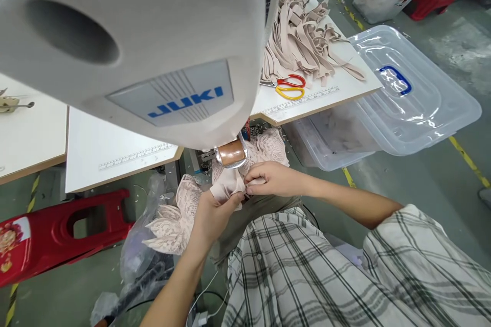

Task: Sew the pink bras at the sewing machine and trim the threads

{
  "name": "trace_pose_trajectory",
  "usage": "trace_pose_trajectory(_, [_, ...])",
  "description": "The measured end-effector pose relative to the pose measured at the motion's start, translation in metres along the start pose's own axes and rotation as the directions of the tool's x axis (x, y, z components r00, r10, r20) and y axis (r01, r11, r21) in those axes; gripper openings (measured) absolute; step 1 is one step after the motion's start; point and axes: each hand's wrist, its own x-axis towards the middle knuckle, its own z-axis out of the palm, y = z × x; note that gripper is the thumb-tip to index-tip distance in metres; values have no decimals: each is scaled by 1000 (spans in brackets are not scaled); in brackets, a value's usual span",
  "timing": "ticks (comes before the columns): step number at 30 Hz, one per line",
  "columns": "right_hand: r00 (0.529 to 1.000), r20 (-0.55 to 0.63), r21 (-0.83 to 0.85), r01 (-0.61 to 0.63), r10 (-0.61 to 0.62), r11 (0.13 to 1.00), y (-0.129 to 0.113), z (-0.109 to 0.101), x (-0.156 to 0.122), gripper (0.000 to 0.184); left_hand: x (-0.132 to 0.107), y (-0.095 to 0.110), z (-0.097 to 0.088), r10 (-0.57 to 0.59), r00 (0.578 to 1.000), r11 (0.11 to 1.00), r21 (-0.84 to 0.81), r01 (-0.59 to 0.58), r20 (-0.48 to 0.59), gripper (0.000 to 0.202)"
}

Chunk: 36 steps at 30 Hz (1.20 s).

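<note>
A pale pink lace bra [188, 199] hangs in front of the sewing machine [169, 25], its lace spreading to both sides of my hands. My left hand [213, 217] pinches the smooth fabric at its middle, thumb on top. Close beside it, my right hand [276, 179] grips an edge of the same fabric with bent fingertips. Both hands are just below the machine's rounded end, by a shiny copper-coloured guard [232, 152]. The needle area is hidden behind the machine head.
Beige fabric strips [299, 36] are heaped on the right white tabletop [326, 93], beside red-and-yellow-handled scissors [291, 87]. A clear lidded bin [425, 107] stands at right. A red plastic stool [57, 230] and a plastic bag [140, 245] are at left.
</note>
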Motion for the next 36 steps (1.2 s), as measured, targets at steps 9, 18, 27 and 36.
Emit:
trace_pose_trajectory(9, [981,54,443,-193,189,876,5,10,-1,22,9,-8,5,-97,995,939,-332,92,0,32])
trace_pose_trajectory(18, [978,-209,-53,-34,22,998,-13,7,-8,18,10,-7,20,-54,990,887,-461,-12,-130,27])
trace_pose_trajectory(27, [992,49,392,-126,117,911,-42,-36,1,24,-13,-26,28,41,935,836,-501,-224,-351,82])
trace_pose_trajectory(36, [985,152,-445,147,-87,883,-86,-69,33,15,-8,-20,-7,822,535,569,318,-759,-194,59])
